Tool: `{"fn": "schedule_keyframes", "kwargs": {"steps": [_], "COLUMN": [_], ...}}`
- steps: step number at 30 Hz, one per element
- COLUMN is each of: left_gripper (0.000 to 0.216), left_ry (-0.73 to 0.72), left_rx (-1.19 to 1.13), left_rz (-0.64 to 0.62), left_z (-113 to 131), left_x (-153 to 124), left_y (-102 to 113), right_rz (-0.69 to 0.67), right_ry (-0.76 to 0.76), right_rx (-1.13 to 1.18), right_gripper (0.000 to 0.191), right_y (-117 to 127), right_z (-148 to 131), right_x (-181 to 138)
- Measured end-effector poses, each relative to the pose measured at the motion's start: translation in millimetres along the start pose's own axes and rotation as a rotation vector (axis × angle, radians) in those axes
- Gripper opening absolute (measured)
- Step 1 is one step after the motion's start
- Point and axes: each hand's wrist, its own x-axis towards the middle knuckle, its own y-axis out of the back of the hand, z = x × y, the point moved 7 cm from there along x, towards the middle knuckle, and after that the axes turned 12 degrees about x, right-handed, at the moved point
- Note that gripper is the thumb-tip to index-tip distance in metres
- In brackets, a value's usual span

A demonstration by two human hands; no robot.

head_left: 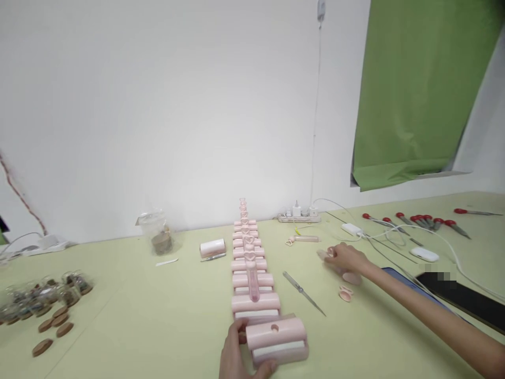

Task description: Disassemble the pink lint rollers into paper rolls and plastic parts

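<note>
My left hand (234, 350) is wrapped round the left end of a pink double-cylinder piece (276, 331), which has a round hole on top and a white strip along its side. Directly behind it, a row of similar pink pieces (255, 302) runs back toward the wall. A clear pink tube (253, 279) stands upright in that row, with heart-shaped tops behind it. Over on the right, my right hand (345, 258) has its fingers closed among small pale pink parts; what they pinch is too small and blurred to name. A loose pink cap-like part (345, 293) lies just below that hand.
Between the hands lies a thin metal tool (303, 293). A pink heart-ended wand (303, 239), power strip (300, 217), cables and red-handled tools (428, 221) are at the right. Leftward are a white roll (212, 247), plastic bag (160, 237), glass domes (43, 297) and cork discs (59, 318).
</note>
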Motion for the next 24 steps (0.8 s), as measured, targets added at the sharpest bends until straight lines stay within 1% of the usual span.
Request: {"fn": "schedule_keyframes", "kwargs": {"steps": [2,3,5,7,9,10,11,13,16,18,21,24], "left_gripper": [0.063,0.062,0.060,0.057,0.055,0.055,0.054,0.054,0.054,0.054,0.055,0.057], "left_ry": [0.002,0.020,0.055,0.061,0.047,0.045,0.047,0.047,0.043,0.048,0.069,0.070], "left_rx": [0.021,0.036,0.057,0.059,0.056,0.055,0.055,0.052,0.045,0.037,0.023,0.038], "left_rz": [0.012,0.020,0.025,0.011,0.000,0.000,0.002,0.003,-0.005,-0.014,-0.025,-0.040], "left_z": [7.7,10.0,13.5,16.6,18.8,18.9,18.5,18.0,18.7,19.0,17.7,17.6], "left_x": [-4.2,-6.6,-11.0,-13.6,-14.4,-14.4,-14.2,-13.7,-13.5,-13.6,-13.3,-12.9], "left_y": [4.4,6.6,9.2,9.5,9.0,8.8,8.8,8.5,8.1,8.2,8.5,8.7], "right_rz": [-0.030,-0.062,-0.170,-0.289,-0.306,-0.330,-0.344,-0.369,-0.378,-0.400,-0.493,-0.555], "right_ry": [0.072,0.133,0.313,0.544,0.678,0.772,0.839,0.957,1.049,1.073,1.052,0.979], "right_rx": [0.084,0.142,0.277,0.390,0.323,0.276,0.225,0.112,-0.051,-0.125,-0.178,-0.179], "right_gripper": [0.027,0.032,0.040,0.043,0.034,0.027,0.021,0.017,0.016,0.017,0.018,0.015], "right_y": [2.7,3.9,6.4,11.2,16.0,16.1,15.2,11.1,6.4,5.4,1.7,-5.9], "right_z": [-10.5,-19.4,-46.4,-81.7,-110.7,-125.7,-137.9,-157.3,-175.8,-186.5,-202.3,-215.6], "right_x": [-7.3,-14.1,-37.1,-72.4,-107.1,-124.9,-139.8,-162.3,-177.5,-181.6,-183.5,-177.9]}}
